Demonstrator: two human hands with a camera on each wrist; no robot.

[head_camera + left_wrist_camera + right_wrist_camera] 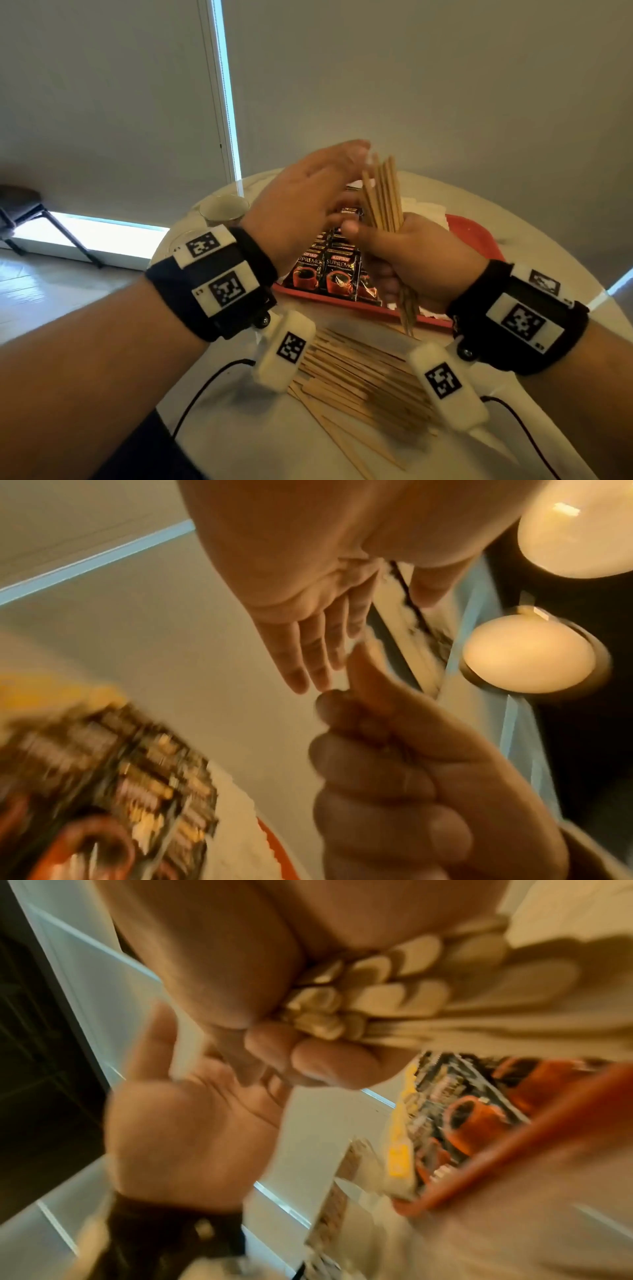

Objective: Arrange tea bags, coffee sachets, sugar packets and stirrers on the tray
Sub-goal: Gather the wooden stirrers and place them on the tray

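Stirrers [383, 195]: a bundle upright in the right hand [414, 260], fist wrapped round it, above the tray [479, 236]. Left hand [301, 205] flat, fingers straight at the tips, likely evening them. More stirrers [359, 373] lie near, on the table [260, 425].

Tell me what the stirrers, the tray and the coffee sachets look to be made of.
Stirrers, bunched in the right hand: apparently unfinished wood, pale tan, matte, flat with rounded ends.
Tray: probably moulded plastic, uniform red with a smooth raised rim.
Coffee sachets: likely glossy printed foil or plastic film; they catch the light and crinkle at the edges. Which of the two cannot be told.
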